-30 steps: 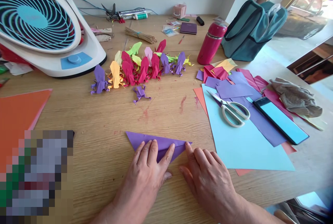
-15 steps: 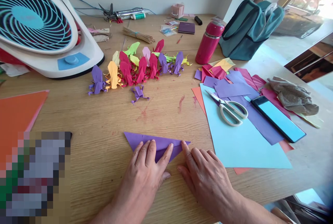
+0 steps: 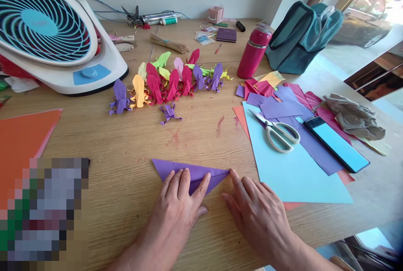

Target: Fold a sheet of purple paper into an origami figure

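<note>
A purple sheet of paper [image 3: 179,169], folded to a long triangle, lies flat on the wooden table in front of me. Fingers apart, my left hand [image 3: 181,203] lies over its middle and presses it down, hiding part of its lower side. My right hand [image 3: 255,210] has its index fingertip at the paper's right-hand corner, and its other fingers are loosely bent with nothing in them. Beyond the paper sits a small purple folded figure [image 3: 169,112].
Several folded paper figures [image 3: 172,84] stand in a group farther back. To the right, scissors [image 3: 277,130] rest on a light blue sheet [image 3: 292,182], beside a phone [image 3: 336,143]. A fan [image 3: 59,31], a pink bottle [image 3: 254,52] and orange paper [image 3: 25,136] lie around.
My right hand has slid a little to the right, its index fingertip moving out to the paper's corner. My left hand stays on the paper.
</note>
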`<move>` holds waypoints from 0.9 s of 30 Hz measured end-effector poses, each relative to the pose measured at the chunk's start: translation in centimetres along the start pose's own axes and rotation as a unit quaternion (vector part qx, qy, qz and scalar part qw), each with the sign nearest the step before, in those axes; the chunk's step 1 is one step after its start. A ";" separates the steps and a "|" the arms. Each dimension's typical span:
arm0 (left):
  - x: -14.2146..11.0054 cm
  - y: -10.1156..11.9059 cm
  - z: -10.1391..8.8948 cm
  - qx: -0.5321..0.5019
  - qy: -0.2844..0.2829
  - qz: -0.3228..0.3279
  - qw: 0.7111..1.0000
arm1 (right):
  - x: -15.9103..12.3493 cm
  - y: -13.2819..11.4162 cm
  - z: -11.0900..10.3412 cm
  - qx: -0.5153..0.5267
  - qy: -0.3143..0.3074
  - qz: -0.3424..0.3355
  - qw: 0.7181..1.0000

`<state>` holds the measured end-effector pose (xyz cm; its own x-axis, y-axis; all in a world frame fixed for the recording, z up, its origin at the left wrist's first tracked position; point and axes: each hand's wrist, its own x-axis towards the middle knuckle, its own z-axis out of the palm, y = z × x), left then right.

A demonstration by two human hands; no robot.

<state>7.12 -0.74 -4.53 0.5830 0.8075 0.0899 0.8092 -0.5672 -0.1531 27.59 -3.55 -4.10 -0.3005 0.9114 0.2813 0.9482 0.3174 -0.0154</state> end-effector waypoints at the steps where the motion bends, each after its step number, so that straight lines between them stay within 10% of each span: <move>1: 0.0 0.0 0.0 -0.002 -0.001 0.000 1.000 | 0.1 0.1 -0.1 0.006 -0.005 -0.004 1.000; 27: 1.3 2.5 -1.6 0.048 -0.068 -0.053 0.995 | 0.2 0.5 0.6 0.065 -0.056 -0.057 0.995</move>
<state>10.00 -1.35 -3.26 0.4742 0.8801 -0.0228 0.8514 -0.4650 -0.2428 27.91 -3.09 -4.63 -0.4223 0.8885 0.1797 0.8877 0.4454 -0.1163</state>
